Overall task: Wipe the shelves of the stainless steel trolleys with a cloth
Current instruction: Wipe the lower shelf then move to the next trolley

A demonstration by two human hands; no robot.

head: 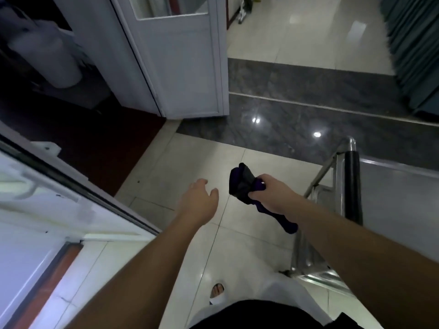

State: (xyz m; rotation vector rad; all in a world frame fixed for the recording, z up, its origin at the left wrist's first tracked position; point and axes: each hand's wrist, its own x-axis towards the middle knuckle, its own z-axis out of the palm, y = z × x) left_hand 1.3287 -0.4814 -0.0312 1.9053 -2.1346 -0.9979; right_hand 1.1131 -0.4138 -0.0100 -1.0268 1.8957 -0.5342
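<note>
R hand (pixel 273 188) grip closed round bunched cloth (pixel 242 184), L hand (pixel 199 198) slack w/ nothing held, trolley (pixel 351 186) just right; wiping not begun, next: cloth onto shelf

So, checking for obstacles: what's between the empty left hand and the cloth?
Head view: only bare floor tile between the left hand and the cloth.

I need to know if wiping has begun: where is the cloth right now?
In the head view the dark cloth is bunched in the right hand, held in the air over the tiled floor, just left of the steel trolley and not touching it.
</note>
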